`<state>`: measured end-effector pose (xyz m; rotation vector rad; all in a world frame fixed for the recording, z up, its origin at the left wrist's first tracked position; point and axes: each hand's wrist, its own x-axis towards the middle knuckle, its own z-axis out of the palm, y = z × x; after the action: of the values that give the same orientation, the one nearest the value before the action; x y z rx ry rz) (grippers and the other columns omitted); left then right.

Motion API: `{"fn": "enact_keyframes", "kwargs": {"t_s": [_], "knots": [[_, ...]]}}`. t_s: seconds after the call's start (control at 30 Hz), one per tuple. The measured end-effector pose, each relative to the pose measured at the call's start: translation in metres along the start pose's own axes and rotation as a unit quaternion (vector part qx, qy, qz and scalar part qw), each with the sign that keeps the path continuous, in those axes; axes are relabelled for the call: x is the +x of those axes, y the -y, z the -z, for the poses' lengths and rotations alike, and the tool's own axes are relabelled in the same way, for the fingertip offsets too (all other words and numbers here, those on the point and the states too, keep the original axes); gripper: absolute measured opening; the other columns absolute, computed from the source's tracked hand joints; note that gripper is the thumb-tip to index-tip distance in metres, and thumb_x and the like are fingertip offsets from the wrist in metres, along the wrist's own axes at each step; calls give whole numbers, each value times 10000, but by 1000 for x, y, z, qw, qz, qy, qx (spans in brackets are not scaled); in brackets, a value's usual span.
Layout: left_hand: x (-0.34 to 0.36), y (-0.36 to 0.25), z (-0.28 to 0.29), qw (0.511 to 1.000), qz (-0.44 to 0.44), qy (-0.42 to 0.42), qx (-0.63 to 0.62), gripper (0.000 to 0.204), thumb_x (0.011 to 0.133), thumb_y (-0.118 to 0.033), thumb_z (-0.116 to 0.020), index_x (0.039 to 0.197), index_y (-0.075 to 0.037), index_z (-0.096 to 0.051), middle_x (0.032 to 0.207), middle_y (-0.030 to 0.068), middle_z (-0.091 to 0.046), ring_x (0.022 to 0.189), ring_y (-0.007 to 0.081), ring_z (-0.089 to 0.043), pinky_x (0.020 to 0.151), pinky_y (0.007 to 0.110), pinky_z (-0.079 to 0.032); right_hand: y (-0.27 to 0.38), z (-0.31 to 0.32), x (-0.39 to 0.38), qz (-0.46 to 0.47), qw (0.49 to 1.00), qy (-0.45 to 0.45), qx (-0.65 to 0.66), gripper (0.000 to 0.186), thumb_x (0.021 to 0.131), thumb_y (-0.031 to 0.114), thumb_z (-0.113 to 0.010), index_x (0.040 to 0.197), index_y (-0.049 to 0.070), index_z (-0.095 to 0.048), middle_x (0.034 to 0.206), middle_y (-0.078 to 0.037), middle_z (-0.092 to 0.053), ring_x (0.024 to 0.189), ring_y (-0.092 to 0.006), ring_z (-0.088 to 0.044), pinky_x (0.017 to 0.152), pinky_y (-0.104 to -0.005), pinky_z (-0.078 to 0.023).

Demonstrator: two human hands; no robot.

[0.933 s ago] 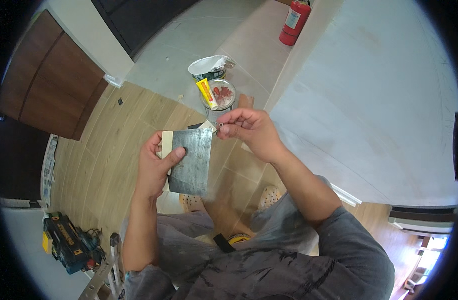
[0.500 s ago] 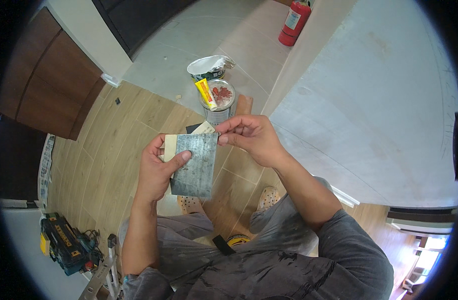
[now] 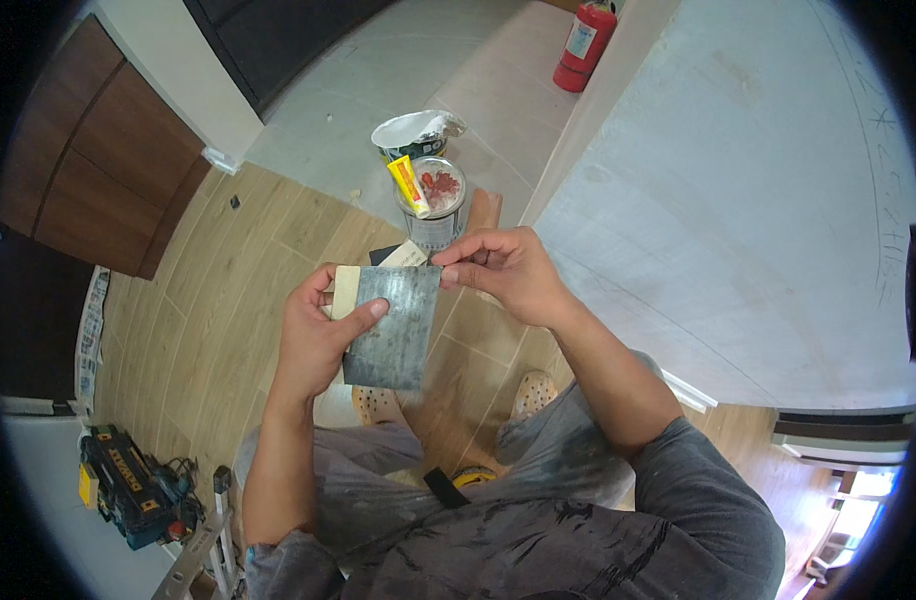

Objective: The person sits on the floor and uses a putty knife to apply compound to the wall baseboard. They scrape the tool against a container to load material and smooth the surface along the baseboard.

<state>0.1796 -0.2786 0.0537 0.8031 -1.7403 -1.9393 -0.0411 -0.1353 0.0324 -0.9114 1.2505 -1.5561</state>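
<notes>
My left hand (image 3: 313, 325) grasps a grey plate (image 3: 398, 345) at its left side. My right hand (image 3: 513, 278), fingertips pinched, is at its far right corner; contents I cannot tell.

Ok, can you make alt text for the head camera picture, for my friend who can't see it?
A left hand holds a flat grey metal-looking plate with a cream strip along one side, while the right hand is at its upper right corner. Beyond, a yellow tube lies across a round tub with red bits on top.
</notes>
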Motion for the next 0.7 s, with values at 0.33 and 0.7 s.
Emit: {"fn": "enact_keyframes", "kwargs": {"t_s": [0.33,0.7], "knots": [[0,4,-2,998,-17,-17,57,293,873,-43,-839,1087,-11,-643,957,60,-757,838,92,-706,751,259,-576,-6,6,4,-40,999,8,-9,158,985,21,-707,1128,-40,-734,993,-85,-756,887,-135,-719,823,-262,-581],[-1,6,-7,994,-26,-50,90,290,854,-18,-835,1074,-6,-647,944,58,-756,835,83,-696,749,255,-562,-21,-5,5,-25,993,-11,-115,190,1059,189,-648,1034,2,-672,866,-1,-655,780,-71,-600,736,-261,-522]]}}
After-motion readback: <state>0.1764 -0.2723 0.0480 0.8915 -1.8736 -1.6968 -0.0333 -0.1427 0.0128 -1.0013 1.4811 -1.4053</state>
